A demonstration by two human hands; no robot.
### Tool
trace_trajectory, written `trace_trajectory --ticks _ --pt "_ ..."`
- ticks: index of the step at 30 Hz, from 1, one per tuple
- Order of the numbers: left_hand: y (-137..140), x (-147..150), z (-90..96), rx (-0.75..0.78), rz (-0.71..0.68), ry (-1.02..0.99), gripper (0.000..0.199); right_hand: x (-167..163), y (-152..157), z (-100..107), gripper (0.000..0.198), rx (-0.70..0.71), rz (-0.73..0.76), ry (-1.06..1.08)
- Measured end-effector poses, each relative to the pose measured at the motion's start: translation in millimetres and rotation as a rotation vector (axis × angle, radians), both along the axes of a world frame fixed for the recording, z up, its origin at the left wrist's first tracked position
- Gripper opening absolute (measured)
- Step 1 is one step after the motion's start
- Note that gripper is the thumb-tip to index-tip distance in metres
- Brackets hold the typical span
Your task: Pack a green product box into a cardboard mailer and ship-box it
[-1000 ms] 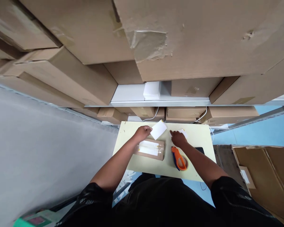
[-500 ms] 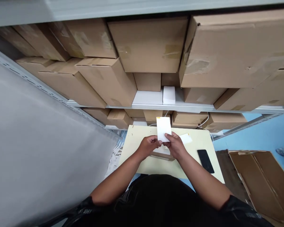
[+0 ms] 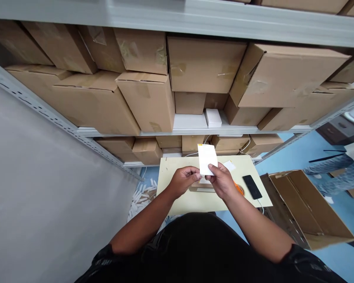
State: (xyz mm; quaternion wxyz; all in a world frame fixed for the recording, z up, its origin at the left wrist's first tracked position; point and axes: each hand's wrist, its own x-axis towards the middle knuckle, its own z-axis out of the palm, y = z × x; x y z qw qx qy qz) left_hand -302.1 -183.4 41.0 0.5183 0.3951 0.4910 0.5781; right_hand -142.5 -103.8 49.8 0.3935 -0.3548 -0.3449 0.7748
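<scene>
A white card [image 3: 208, 159] with a small yellow mark at its upper left corner is held upright over the table. My right hand [image 3: 222, 181] grips its lower right part, thumb lying on the front face. My left hand [image 3: 184, 181] is closed in a pinch at the card's lower left corner. Beneath the hands a small cardboard box [image 3: 202, 189] sits on the pale yellow table [image 3: 183, 202], partly hidden. Behind my right hand lies another white card [image 3: 230, 166]. An orange ring-shaped object [image 3: 240, 189] shows beside my right wrist.
A black phone [image 3: 252, 187] with a white cable lies at the table's right. Cardboard boxes [image 3: 144, 102] fill the metal shelves ahead, with a white stack [image 3: 213, 118] among them. An open carton [image 3: 306, 208] stands on the floor at right; white scraps [image 3: 140, 200] lie at left.
The camera view has shifted, bringing more floor at right and the orange object into sight. Both hands stay at the card, which now leans slightly differently.
</scene>
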Motion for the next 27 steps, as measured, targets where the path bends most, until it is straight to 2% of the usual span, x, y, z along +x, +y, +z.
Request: trace_trajectory --ticks 9,12,15,17,20,23,25,27 --pt "-10.7 2.6 -0.2 0.075 -0.057 0.018 0.038 -1.7 -16.1 -3.1 0.035 -0.062 -0.014 0.022" --pt "-10.2 7.6 3.2 0.119 -0.054 0.039 0.033 0.0 -18.3 -5.7 0.036 -0.098 0.042 0.024" --pt "-7.9 13.3 3.7 0.143 -0.012 0.066 0.026 2.1 -21.0 -12.5 0.037 -0.104 0.131 -0.093" --pt "-5.3 17.1 1.7 0.124 0.056 0.097 0.022 4.9 -22.4 -18.1 0.04 -0.026 0.098 -0.243" --pt "-0.6 22.3 -4.1 0.061 0.15 0.142 0.018 11.8 -23.2 -23.8 0.041 0.264 -0.028 -0.397" --pt "4.2 26.4 -11.2 0.004 0.164 0.177 0.018 19.3 -22.1 -24.0 0.026 0.509 0.067 -0.375" --pt "6.7 28.3 -15.6 -0.014 0.15 0.204 0.018 22.4 -20.3 -23.2 0.025 0.548 0.142 -0.361" --pt "8.1 29.9 -19.3 -0.026 0.127 0.231 0.017 23.4 -17.9 -23.8 0.026 0.524 0.145 -0.381"
